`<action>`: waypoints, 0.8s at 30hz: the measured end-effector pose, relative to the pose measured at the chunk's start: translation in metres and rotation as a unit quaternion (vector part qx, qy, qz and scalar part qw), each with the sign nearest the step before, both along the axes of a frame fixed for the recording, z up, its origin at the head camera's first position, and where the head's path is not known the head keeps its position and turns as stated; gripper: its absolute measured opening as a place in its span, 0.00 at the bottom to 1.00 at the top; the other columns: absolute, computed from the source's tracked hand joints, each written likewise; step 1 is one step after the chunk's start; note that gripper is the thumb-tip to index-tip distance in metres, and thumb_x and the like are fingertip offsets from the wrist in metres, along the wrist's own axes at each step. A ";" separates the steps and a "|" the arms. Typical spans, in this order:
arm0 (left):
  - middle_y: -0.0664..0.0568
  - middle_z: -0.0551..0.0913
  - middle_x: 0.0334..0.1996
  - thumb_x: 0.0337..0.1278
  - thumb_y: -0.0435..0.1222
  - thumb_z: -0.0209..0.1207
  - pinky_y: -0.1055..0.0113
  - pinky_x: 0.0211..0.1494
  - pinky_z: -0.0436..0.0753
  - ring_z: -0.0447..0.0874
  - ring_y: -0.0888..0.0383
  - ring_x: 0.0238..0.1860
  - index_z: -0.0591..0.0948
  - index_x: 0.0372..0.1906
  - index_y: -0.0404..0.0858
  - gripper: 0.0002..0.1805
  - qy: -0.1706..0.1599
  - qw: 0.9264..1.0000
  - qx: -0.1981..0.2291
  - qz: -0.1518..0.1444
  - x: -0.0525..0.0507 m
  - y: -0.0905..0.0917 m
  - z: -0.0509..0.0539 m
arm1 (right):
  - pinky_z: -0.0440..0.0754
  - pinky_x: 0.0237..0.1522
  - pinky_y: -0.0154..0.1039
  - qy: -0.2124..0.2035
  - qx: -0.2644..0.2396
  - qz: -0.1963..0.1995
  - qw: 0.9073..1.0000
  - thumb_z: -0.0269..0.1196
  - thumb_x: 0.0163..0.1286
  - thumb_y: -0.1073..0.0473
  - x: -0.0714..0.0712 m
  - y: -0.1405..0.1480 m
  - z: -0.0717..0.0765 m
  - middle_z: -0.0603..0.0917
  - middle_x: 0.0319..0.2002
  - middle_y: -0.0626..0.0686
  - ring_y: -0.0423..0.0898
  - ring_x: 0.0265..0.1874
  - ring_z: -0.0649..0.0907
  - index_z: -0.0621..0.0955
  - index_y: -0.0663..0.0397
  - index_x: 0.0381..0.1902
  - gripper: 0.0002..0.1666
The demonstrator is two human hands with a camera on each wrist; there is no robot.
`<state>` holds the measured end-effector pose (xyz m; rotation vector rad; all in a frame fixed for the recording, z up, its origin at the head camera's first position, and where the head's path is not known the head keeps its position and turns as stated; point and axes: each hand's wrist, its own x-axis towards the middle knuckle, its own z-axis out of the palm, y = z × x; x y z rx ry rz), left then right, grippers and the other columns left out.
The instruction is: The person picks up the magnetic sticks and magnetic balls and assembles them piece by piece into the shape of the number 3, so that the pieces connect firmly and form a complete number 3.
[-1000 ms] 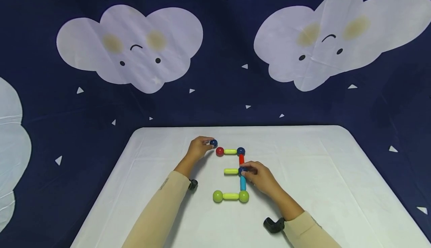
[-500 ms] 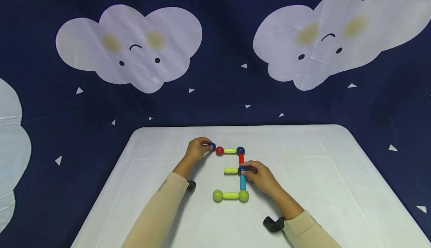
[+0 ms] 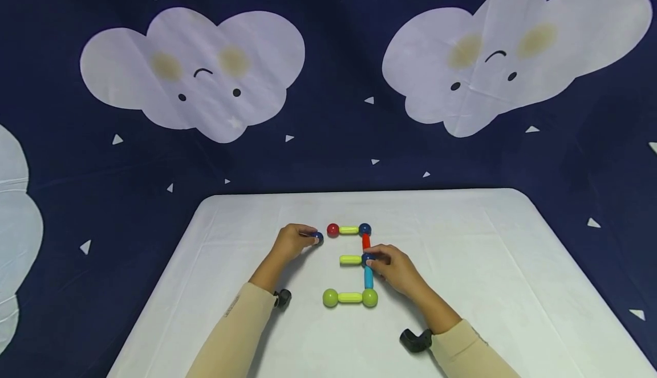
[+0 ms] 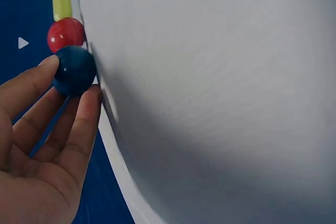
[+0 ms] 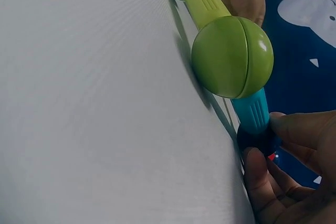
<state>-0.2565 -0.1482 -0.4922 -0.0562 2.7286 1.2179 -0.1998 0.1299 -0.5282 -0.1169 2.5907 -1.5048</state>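
Between thumb and fingertips my left hand [image 3: 291,241] pinches a loose dark blue ball [image 4: 75,71], left of and a little nearer than the red ball [image 3: 333,230]. My right hand [image 3: 394,268] holds the middle dark blue ball [image 3: 367,259] of a joined figure of rods and balls. From that ball a red rod [image 3: 366,242] runs back to another blue ball [image 3: 365,229], and a light blue rod [image 3: 368,277] runs forward to a green ball [image 3: 369,297]. A yellow-green rod [image 3: 351,260] points left from the middle ball, its left end bare.
A yellow-green rod [image 3: 349,230] joins the red ball to the back blue ball. Another rod [image 3: 350,297] links the two green balls in front, the left one [image 3: 331,297] included. All lie on a white table [image 3: 462,241] before a dark blue cloud-patterned cloth [image 3: 339,70].
My left hand has drawn the loose blue ball toward me and slightly left, away from the red ball. The right hand keeps its hold on the middle ball.
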 end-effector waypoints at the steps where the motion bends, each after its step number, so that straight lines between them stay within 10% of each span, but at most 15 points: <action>1: 0.47 0.90 0.46 0.57 0.39 0.70 0.60 0.46 0.84 0.86 0.54 0.45 0.88 0.50 0.42 0.15 -0.003 1.000 0.003 -0.005 0.004 0.000 0.000 | 0.82 0.30 0.35 0.000 0.001 0.000 1.000 0.67 0.69 0.57 0.000 0.000 0.000 0.82 0.45 0.53 0.43 0.30 0.80 0.86 0.43 0.53 0.15; 14: 0.52 0.89 0.39 0.55 0.38 0.72 0.61 0.45 0.82 0.84 0.58 0.40 0.89 0.47 0.44 0.13 -0.006 0.998 0.018 -0.068 0.044 0.014 -0.002 | 0.82 0.30 0.35 0.001 -0.014 -0.001 1.000 0.68 0.69 0.58 0.001 0.000 0.002 0.81 0.46 0.54 0.43 0.30 0.80 0.86 0.46 0.53 0.15; 24: 0.54 0.89 0.39 0.56 0.39 0.71 0.63 0.44 0.81 0.83 0.60 0.40 0.89 0.47 0.46 0.13 -0.016 0.996 0.035 -0.086 0.056 0.017 -0.006 | 0.81 0.30 0.35 -0.005 -0.013 0.000 1.000 0.68 0.68 0.57 0.002 -0.002 0.001 0.81 0.46 0.53 0.42 0.31 0.80 0.86 0.44 0.53 0.15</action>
